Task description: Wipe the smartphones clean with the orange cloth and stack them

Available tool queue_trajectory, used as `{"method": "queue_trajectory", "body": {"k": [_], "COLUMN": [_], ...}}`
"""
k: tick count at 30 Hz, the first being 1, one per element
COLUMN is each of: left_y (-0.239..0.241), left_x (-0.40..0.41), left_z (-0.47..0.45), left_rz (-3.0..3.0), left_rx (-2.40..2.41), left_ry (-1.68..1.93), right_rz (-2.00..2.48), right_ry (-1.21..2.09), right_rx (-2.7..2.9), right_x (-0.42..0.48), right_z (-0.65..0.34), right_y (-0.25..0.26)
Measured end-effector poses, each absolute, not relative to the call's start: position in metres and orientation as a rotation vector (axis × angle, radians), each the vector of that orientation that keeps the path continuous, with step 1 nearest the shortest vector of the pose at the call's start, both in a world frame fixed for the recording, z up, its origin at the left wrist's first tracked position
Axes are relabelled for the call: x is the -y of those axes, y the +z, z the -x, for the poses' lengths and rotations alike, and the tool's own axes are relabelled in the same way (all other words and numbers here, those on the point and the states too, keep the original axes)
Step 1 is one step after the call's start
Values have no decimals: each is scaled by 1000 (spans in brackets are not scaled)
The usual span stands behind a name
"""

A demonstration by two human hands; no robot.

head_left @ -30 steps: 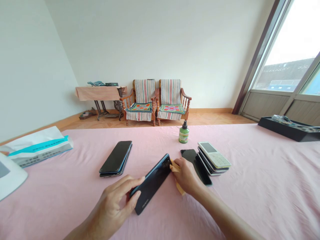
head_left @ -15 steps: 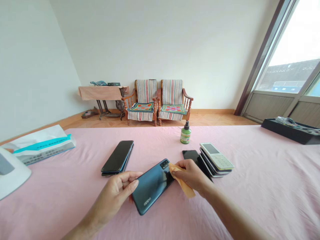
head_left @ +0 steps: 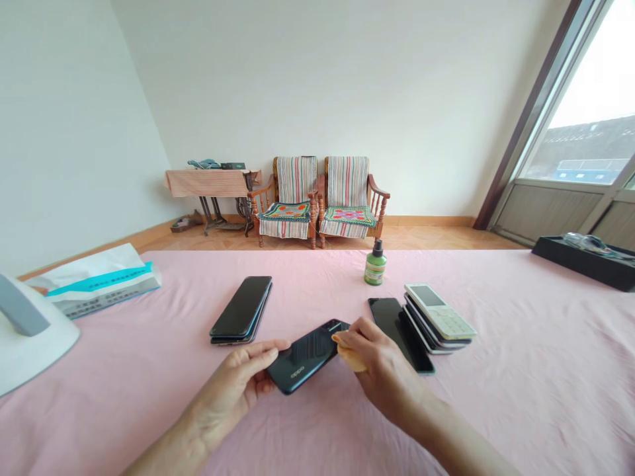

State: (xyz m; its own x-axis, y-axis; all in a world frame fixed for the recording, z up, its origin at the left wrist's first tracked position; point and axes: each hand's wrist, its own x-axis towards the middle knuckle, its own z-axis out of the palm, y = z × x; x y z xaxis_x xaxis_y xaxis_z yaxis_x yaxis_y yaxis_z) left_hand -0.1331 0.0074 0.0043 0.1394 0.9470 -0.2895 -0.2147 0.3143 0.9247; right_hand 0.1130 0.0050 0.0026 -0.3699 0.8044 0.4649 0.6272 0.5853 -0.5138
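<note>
A dark, glossy smartphone (head_left: 305, 360) is tilted back-side up over the pink cloth, its OPPO lettering and camera block showing. My left hand (head_left: 243, 377) grips its left edge between thumb and fingers. Pinched in my right hand (head_left: 384, 360) is a yellow-orange cloth (head_left: 353, 359), pressed at the phone's right end near the cameras. Left of the phone lies a small stack of dark smartphones (head_left: 242, 307). Just beyond my right hand, a black phone (head_left: 399, 330) lies flat beside a taller stack of phones topped by a white keypad phone (head_left: 440, 311).
A green bottle with a black cap (head_left: 376, 264) stands toward the far edge of the pink-covered surface (head_left: 317, 277). At left are a tissue pack (head_left: 106, 281) and a white-grey object (head_left: 30, 337). A black box with cables (head_left: 585, 261) sits far right; two wooden armchairs (head_left: 292, 205) stand beyond.
The phone's near end has tipped, so its back looks flatter and darker. My right hand has bunched the cloth closer into its fingers. The whole view has shifted slightly.
</note>
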Motion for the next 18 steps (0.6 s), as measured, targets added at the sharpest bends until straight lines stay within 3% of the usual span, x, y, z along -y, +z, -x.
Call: {"method": "queue_trajectory", "body": {"k": [7, 18], "left_y": [1, 15], "left_x": [-3, 7], "left_z": [131, 127], "left_rz": [-930, -2001], "left_rx": [-1021, -1175], "left_ry": [880, 885], "right_rz": [1117, 1110], "right_ry": [-23, -209], "right_rx": [2289, 2427], "right_x": [-7, 6], "right_z": [-107, -110], "right_y": [7, 39]}}
